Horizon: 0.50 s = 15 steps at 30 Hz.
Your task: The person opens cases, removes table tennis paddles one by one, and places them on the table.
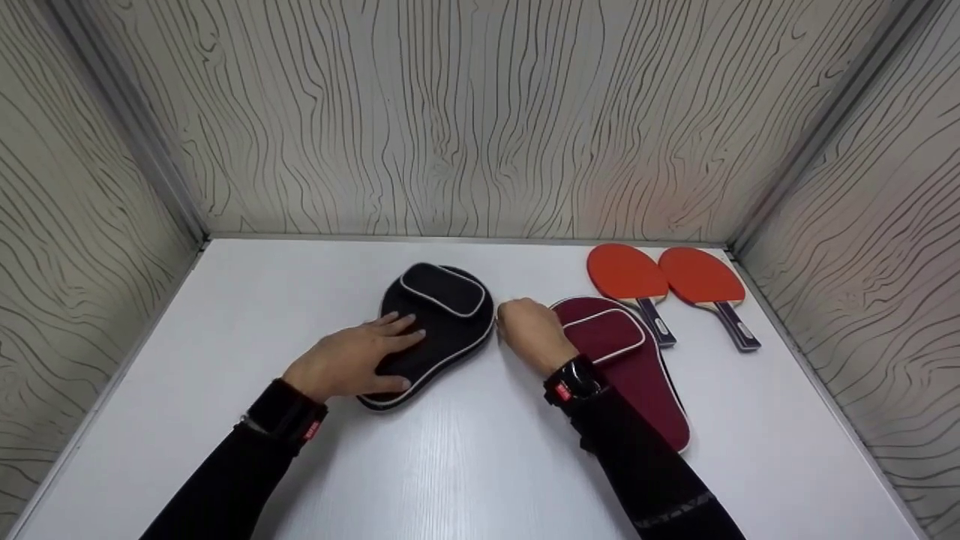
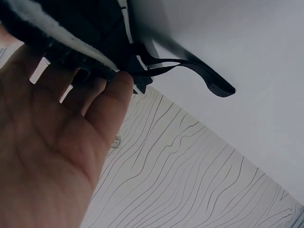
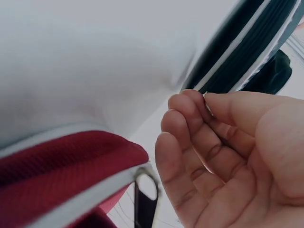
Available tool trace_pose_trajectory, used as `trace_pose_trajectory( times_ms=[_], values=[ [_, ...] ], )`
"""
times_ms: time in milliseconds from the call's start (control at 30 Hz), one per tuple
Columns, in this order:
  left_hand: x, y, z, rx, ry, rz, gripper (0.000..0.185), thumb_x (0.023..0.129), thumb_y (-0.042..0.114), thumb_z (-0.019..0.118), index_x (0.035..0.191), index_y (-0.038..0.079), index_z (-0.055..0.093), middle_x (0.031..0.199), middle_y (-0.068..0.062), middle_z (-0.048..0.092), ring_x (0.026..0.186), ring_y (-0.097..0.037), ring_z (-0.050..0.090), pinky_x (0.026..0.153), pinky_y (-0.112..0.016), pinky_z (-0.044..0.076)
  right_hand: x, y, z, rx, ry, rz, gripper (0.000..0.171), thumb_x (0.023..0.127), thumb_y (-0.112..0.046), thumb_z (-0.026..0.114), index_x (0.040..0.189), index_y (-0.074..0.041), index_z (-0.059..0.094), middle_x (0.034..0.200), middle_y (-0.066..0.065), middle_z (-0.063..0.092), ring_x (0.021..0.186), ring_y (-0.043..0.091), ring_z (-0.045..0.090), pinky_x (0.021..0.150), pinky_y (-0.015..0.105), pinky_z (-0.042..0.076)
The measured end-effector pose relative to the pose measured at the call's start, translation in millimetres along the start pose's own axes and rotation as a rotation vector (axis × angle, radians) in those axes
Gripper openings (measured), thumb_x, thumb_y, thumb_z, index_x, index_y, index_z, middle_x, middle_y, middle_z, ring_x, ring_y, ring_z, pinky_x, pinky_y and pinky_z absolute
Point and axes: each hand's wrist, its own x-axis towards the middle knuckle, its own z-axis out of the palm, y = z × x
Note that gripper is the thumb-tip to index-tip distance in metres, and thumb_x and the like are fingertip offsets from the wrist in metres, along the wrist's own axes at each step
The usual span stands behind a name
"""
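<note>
A black table tennis paddle case (image 1: 444, 341) with white piping and a small front pocket lies on the white table. My left hand (image 1: 346, 363) rests on its left side with fingers spread. In the left wrist view, a black strap loop (image 2: 206, 78) hangs from the case's end. At the case's right edge my right hand (image 1: 531, 331) pinches a zipper pull (image 3: 208, 105) between thumb and forefinger; the pull is mostly hidden by the fingers. Just right of that hand lies a dark red paddle case (image 1: 643, 394), partly covered by my right forearm.
Two table tennis paddles with red rubber, the left paddle (image 1: 626, 271) and the right paddle (image 1: 701, 276), lie side by side at the back right. Beyond the table (image 1: 225, 315), wood-patterned panels (image 1: 450, 120) stand at the back and sides.
</note>
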Motion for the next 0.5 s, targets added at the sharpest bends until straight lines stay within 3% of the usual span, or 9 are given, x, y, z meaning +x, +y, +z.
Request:
trace_pose_trajectory(
  times_ms=[133,267,400,500],
  values=[
    [4.0,-1.5,0.8,0.000,0.018,-0.018,0.080,0.111,0.049,0.080,0.179,0.018,0.052,0.192,-0.014,0.038,0.179,-0.044,0.036,0.135,-0.066,0.050,-17,-27,-33,0.031,0.009,-0.006,0.021,0.103,-0.008,0.073,0.084,-0.005,0.081,0.086,0.018,0.084,0.083,0.041,0.083,0.068,0.064,0.068],
    [8.2,-3.4,0.7,0.006,0.035,-0.031,0.080,0.110,0.050,0.080,0.178,0.018,0.053,0.192,-0.015,0.039,0.179,-0.044,0.038,0.134,-0.066,0.052,-21,-38,-42,0.052,-0.026,0.002,0.020,0.106,-0.008,0.074,0.088,-0.005,0.082,0.092,0.020,0.085,0.090,0.044,0.085,0.075,0.063,0.070],
    [11.5,-4.9,0.8,0.011,0.041,-0.039,0.080,0.110,0.050,0.080,0.178,0.018,0.053,0.191,-0.015,0.039,0.178,-0.045,0.038,0.134,-0.068,0.051,-20,-40,-36,0.076,-0.030,-0.017,0.021,0.107,-0.012,0.076,0.088,-0.007,0.083,0.093,0.020,0.086,0.092,0.044,0.086,0.074,0.063,0.070],
    [13.3,-5.7,1.3,0.014,0.040,-0.046,0.080,0.111,0.050,0.079,0.179,0.018,0.052,0.192,-0.015,0.039,0.178,-0.045,0.038,0.135,-0.068,0.050,-15,-33,-19,0.062,0.012,-0.049,0.020,0.105,-0.017,0.076,0.087,-0.010,0.082,0.090,0.018,0.086,0.086,0.041,0.085,0.066,0.062,0.066]
  ],
)
